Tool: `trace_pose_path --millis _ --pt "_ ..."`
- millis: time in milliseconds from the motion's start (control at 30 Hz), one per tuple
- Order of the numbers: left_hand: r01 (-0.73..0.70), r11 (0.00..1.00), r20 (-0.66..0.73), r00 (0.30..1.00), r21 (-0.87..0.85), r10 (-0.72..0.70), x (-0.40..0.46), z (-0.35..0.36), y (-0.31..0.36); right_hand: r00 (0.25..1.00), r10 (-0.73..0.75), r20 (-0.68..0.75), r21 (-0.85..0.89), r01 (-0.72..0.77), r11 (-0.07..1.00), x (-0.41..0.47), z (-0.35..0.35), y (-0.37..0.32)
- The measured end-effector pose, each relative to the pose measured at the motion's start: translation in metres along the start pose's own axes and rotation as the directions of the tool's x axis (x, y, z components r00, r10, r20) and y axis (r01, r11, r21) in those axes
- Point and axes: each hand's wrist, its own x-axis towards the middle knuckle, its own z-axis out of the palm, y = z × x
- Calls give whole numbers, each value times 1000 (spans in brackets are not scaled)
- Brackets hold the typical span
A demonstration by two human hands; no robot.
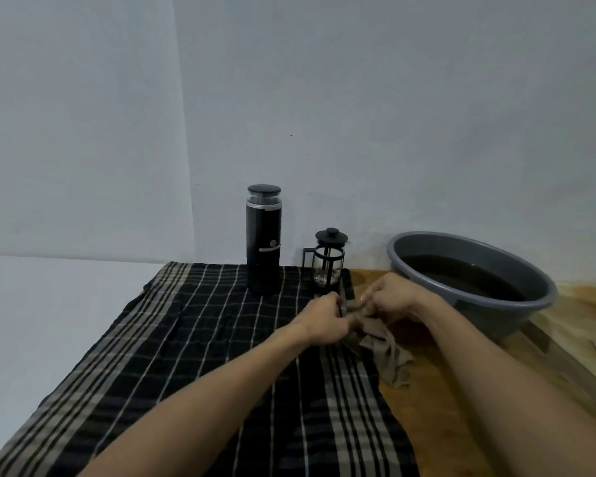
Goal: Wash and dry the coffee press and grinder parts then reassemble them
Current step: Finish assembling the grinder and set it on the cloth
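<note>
grinder (pixel 264 239) left of press (pixel 328 258), both on cloth (pixel 200 339), basin (pixel 472 280) right

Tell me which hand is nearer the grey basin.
Right. The right hand is just left of the grey basin, close to its near rim, holding the brown cloth. The left hand is farther left, over the plaid cloth.
</note>
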Motion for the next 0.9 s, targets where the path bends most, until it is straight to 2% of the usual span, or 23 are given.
trace_pose_path --millis 67,100,167,233,367,467,567,667,733,833,900 --pt "-17 967 44 999 -254 29 1 -4 3 996 -84 -8 282 83 956 -21 -17 0" --pt "-33 925 45 998 -378 54 1 -8 4 991 -129 -33 365 132 921 -28 -24 -2" --pt "-93 835 -27 995 -543 93 0 -20 14 977 -194 -84 450 211 868 -42 -38 -8" --pt "-175 786 -135 984 -593 117 -1 -33 24 969 -223 -103 483 245 841 -51 -47 -14" --pt "-258 840 -210 962 -478 177 -10 -55 48 950 -272 -156 401 312 861 -71 -56 -24" --pt "-314 852 -268 939 -418 214 -13 -70 55 934 -302 -189 238 342 909 -81 -60 -29" --pt "-345 903 -283 920 -258 271 -21 -84 60 946 -294 -137 137 312 940 -88 -67 -27" --pt "-342 930 -295 910 -137 292 -28 -99 67 964 -250 -93 -41 247 968 -96 -77 -24" --pt "-350 937 -308 891 5 334 -27 -103 71 968 -239 -76 -68 235 970 -99 -82 -23" --pt "-261 939 -416 845 223 334 -20 -98 80 962 -241 -124 -114 228 967 -104 -89 -25" --pt "-163 954 -509 816 250 273 -18 -97 83 946 -240 -217 -184 202 962 -107 -92 -25"
